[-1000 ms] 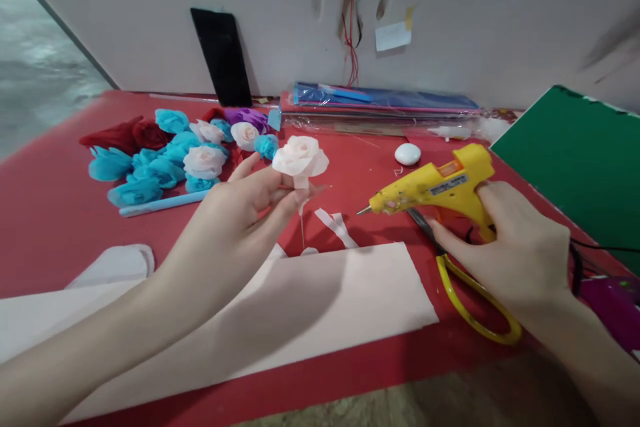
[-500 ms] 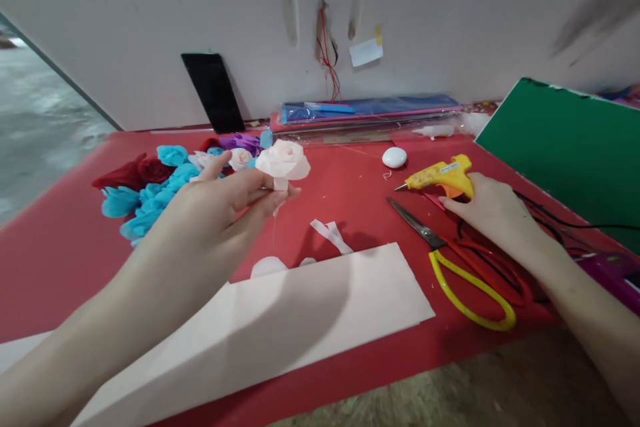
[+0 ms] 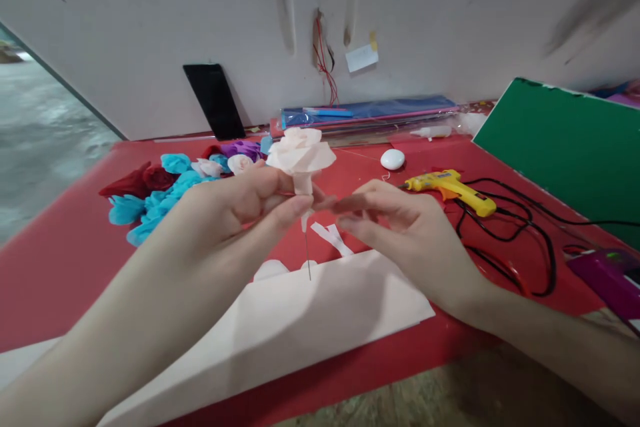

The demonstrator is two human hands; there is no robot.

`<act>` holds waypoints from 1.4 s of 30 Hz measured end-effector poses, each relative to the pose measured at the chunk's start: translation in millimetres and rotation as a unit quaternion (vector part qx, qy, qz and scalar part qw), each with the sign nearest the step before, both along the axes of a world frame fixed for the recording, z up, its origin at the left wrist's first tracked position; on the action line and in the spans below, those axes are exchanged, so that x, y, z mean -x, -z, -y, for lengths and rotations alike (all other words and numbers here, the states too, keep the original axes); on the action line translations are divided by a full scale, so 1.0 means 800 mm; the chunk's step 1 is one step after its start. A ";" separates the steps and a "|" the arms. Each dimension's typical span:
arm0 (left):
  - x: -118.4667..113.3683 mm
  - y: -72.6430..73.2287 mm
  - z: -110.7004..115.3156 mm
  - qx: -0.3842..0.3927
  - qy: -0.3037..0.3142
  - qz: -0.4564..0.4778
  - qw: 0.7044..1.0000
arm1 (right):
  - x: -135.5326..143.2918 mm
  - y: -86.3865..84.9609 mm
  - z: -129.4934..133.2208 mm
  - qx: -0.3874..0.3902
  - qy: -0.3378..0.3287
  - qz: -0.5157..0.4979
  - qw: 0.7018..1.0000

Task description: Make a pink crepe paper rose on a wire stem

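A pale pink paper flower (image 3: 301, 152) stands upright at the centre, its base pinched between the thumb and fingers of my left hand (image 3: 240, 213). A thin wire stem points down from it. My right hand (image 3: 400, 227) is just right of the flower's base, fingers bent and thumb near the fingertips; whether anything small is between them cannot be made out. The yellow glue gun (image 3: 450, 188) lies on the red table beyond my right hand. Below the hands is a long pale paper sheet (image 3: 280, 340), with white paper strips (image 3: 332, 239) behind it.
Blue flowers (image 3: 160, 203), red flowers (image 3: 133, 181) and purple ones (image 3: 243, 149) lie at the left. Behind stand a black phone (image 3: 215, 100) and plastic-wrapped sheets (image 3: 370, 110). A white oval object (image 3: 393, 159), black cable (image 3: 545, 247) and green board (image 3: 560, 153) are rightward.
My right hand has let go of the glue gun and moved left beside the flower, now covering the scissors. My left hand has turned the flower more upright, showing its wire stem.
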State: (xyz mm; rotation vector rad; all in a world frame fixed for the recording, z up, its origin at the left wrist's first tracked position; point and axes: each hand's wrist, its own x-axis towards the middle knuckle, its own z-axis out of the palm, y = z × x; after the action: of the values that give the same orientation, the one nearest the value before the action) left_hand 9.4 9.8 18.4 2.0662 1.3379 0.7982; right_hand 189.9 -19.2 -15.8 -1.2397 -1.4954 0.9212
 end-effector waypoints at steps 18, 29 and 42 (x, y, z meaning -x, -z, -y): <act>0.009 0.011 -0.001 -0.055 -0.033 0.103 0.993 | 0.024 -0.006 -0.001 -0.036 0.068 -0.077 0.994; -0.003 0.010 0.006 -0.068 0.034 0.129 0.989 | 0.028 -0.015 0.000 -0.108 0.083 -0.021 0.990; -0.009 0.013 0.007 -0.097 0.016 0.126 0.987 | 0.038 -0.008 -0.006 0.022 0.039 -0.223 0.974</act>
State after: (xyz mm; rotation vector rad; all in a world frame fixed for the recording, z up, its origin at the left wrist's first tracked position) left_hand 16.7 4.0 7.9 2.0427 1.1231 1.1725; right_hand 159.3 -14.7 -9.0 -1.0274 -1.0681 1.0998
